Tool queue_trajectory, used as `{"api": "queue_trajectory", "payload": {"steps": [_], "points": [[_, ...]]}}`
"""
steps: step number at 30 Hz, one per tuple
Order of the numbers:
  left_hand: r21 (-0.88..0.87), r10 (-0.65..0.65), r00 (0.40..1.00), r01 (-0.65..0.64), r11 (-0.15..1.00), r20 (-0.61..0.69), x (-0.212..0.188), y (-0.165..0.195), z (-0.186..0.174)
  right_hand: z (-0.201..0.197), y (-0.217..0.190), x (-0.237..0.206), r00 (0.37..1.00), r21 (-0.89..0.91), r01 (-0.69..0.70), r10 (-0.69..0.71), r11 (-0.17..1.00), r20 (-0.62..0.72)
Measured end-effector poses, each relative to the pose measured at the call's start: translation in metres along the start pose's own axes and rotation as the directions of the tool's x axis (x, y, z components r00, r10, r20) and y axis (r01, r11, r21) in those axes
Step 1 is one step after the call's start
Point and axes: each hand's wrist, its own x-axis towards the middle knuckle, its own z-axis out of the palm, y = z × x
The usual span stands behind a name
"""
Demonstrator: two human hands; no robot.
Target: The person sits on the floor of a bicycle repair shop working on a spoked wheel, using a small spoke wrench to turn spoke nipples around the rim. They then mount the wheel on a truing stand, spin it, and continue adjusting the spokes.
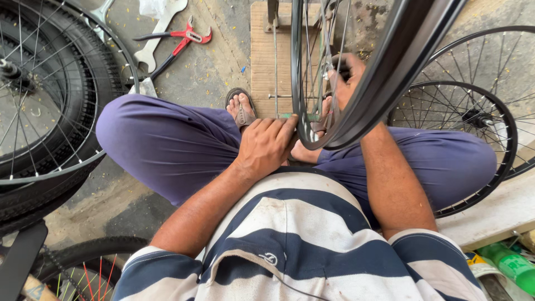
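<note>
A black bicycle wheel rim with thin metal spokes stands upright in front of me, above my crossed legs in purple trousers. My left hand rests against the rim's lower left edge, its fingers curled on the rim. My right hand reaches in among the spokes behind the rim and pinches something small there; what it holds is hidden by the rim. My sandalled foot lies beside a wooden stand that carries the wheel.
A tyred bicycle wheel lies at the left. Red-handled pliers and a large spanner lie on the concrete floor behind. Two bare spoked wheels lean at the right. A green bottle lies at lower right.
</note>
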Motion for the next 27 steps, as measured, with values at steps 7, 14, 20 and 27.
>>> {"api": "queue_trajectory", "payload": {"steps": [7,14,20,27], "points": [[-0.013,0.058,0.998,-0.059,0.998,-0.024,-0.007,0.0,0.005,-0.003,-0.01,-0.004,0.993,-0.088,0.112,-0.113,0.99,-0.015],[-0.12,0.08,0.995,-0.086,0.989,-0.054,-0.006,-0.007,0.002,-0.005,0.004,-0.001,0.998,-0.077,0.067,-0.068,0.995,-0.013],[-0.519,-0.39,0.91,0.266,0.812,-0.143,0.012,-0.04,0.013,-0.005,-0.009,-0.008,0.977,0.099,-0.068,0.046,0.993,0.206],[-0.471,-0.425,0.891,0.446,0.761,0.157,0.06,-0.08,0.073,0.01,-0.025,-0.012,0.961,0.239,-0.115,0.047,0.964,0.272]]}}
